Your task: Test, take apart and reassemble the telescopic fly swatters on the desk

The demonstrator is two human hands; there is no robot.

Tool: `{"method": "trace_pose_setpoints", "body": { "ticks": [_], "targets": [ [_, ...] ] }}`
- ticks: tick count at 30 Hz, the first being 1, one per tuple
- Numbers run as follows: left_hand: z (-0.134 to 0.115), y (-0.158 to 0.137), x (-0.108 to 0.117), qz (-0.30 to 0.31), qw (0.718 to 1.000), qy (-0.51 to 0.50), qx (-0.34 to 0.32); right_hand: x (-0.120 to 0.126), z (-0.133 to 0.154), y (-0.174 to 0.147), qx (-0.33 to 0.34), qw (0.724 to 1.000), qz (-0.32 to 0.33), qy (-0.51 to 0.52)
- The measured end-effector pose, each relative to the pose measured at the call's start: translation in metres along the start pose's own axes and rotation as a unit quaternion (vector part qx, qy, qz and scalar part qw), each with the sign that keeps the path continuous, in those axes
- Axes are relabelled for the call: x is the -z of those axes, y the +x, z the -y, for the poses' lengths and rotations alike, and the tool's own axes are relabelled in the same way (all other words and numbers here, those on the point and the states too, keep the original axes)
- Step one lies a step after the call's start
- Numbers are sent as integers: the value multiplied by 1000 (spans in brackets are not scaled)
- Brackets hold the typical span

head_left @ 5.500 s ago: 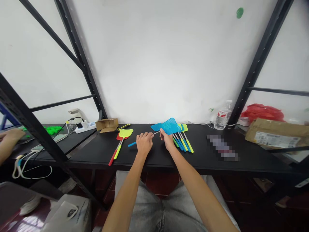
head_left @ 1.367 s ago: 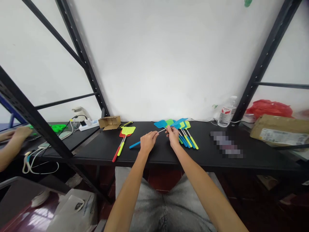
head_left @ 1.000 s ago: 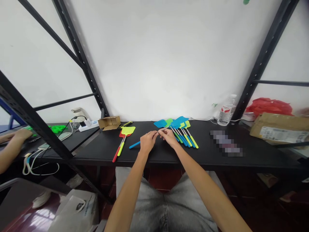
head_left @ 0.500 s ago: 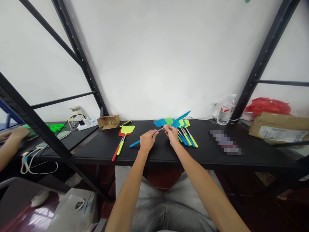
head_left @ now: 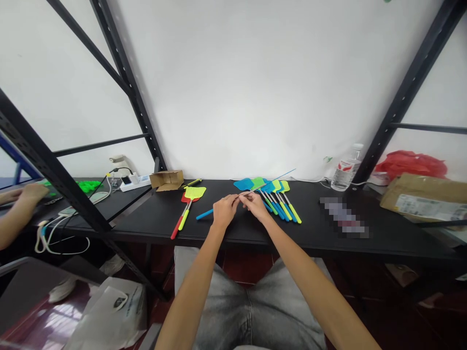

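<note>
A blue fly swatter (head_left: 205, 214) with a thin metal rod is held above the table in both hands. My left hand (head_left: 224, 209) is closed around it near the blue handle, which sticks out to the left. My right hand (head_left: 253, 203) pinches the rod close beside the left. The swatter's flat blue head points up to the right and shows nearly edge-on. Behind and right of my right hand lies an overlapping row of blue, green and yellow fly swatters (head_left: 295, 214). To the left lie a yellow fly swatter (head_left: 194, 193) and a red fly swatter (head_left: 177, 227), partly overlapping.
A small open cardboard box (head_left: 167, 181) and a yellow-black cutter (head_left: 192, 183) lie at the back left. On the right stand a water bottle (head_left: 346, 170) and a larger carton (head_left: 425, 197). Another person's hand (head_left: 32, 193) is at far left, near green material.
The held swatter's head has turned from showing a face to nearly edge-on. My right hand has moved slightly left, closer to my left hand. The view has shifted slightly.
</note>
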State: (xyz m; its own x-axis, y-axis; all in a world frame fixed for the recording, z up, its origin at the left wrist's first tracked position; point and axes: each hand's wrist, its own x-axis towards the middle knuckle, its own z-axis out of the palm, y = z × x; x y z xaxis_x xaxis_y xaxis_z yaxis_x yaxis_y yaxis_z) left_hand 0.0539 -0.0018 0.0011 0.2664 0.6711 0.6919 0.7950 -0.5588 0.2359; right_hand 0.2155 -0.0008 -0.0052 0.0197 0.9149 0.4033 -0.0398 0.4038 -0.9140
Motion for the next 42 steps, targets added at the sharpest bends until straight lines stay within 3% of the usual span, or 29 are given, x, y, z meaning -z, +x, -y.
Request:
{"method": "trace_pose_setpoints", "body": {
  "ticks": [3,10,17,28,33,39,42],
  "targets": [
    [-1,0,-1,8,1000,-6,-14,-1,-3,0,0,1000,14,1],
    [-3,3,-5,19,1000,-8,1,2,-6,3,-20,998,-65,7],
    [-5,5,-6,10,1000,-16,-6,-3,-3,5,21,993,-116,-7],
    [-3,5,-3,20,1000,-21,-6,11,-13,13,24,978,-206,11],
    [0,4,0,22,999,-25,-5,8,-5,8,6,982,-182,45],
    [2,3,0,16,1000,-17,-9,3,-2,1,5,1000,-26,-4],
    [1,3,-2,23,1000,-15,-11,3,-5,2,3,999,-37,-13]
  ]
}}
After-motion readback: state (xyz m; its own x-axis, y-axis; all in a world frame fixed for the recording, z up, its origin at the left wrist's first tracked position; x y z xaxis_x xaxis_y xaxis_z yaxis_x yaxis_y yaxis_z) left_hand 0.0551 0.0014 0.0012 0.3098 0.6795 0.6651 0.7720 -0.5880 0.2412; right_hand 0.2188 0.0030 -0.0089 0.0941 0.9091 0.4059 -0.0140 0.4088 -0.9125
